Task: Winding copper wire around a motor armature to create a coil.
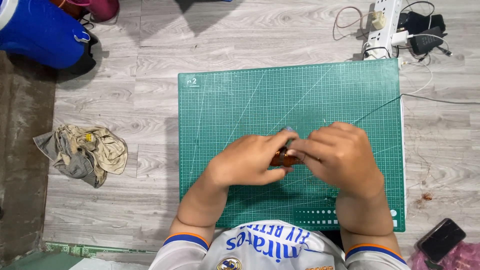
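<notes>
1. Head view: a green gridded cutting mat (300,100) lies on a grey wood-plank floor (150,100); a crumpled rag (82,152) lies to the left and a white power strip (385,27) beyond.
2. A small brown cylinder (282,159) lies over mid-mat, its long axis roughly left-right.
3. The left hand (247,162) and right hand (340,157) meet around the cylinder, fingers closed on it.

Pale grey wood-plank floor (150,55) carries all. Green gridded cutting mat (240,95) lies flat at centre. Crumpled beige-grey rag (85,152) left of mat, well apart. White power strip (384,25) (chargers plugged in) just beyond mat's far right corner. Black phone (441,239) near right.
</notes>
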